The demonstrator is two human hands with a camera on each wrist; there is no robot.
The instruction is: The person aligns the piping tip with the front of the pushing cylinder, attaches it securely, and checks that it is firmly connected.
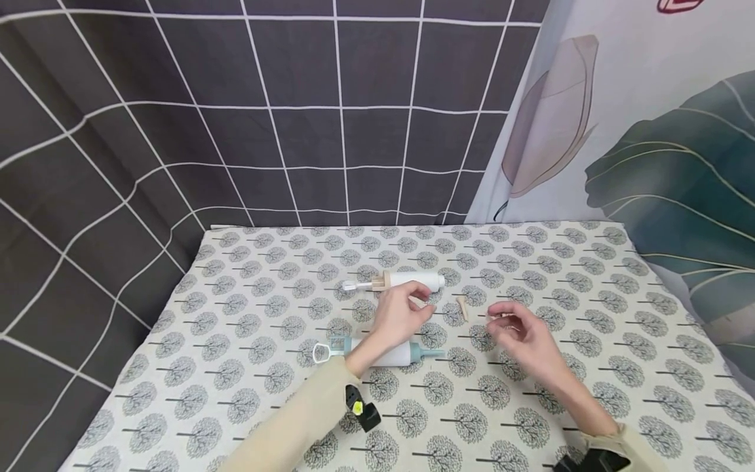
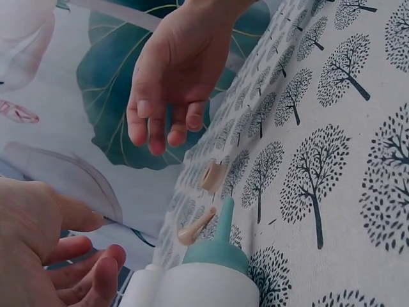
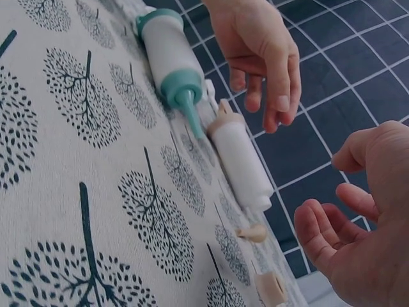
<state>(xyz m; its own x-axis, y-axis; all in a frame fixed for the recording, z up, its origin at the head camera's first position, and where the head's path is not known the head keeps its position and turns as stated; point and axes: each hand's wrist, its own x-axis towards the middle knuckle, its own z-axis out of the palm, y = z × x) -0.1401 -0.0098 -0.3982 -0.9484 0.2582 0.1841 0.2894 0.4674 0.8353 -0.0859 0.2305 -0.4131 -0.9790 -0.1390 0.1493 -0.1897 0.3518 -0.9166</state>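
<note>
My left hand [image 1: 401, 313] hovers above two syringe-like tubes with its fingers loosely bent and nothing held. Nearest below it lies a white tube with a beige collar [image 1: 413, 281], its plunger handle pointing left. Partly hidden by the left wrist is a second white tube with teal ends [image 1: 396, 355], a ring handle at left and a narrow teal nozzle at right. My right hand [image 1: 527, 341], also holding nothing, hangs over the cloth at the right. Between the hands lies a small beige nozzle [image 1: 463, 307]. A beige ring-shaped cap [image 2: 212, 176] lies beyond that nozzle in the left wrist view.
A tree-patterned cloth [image 1: 265, 393] covers the table. Behind it hangs a dark grey curtain with white grid lines [image 1: 301, 131], and at the right a white curtain with large leaf prints [image 1: 678, 183]. Each wrist carries a small black camera mount [image 1: 362, 408].
</note>
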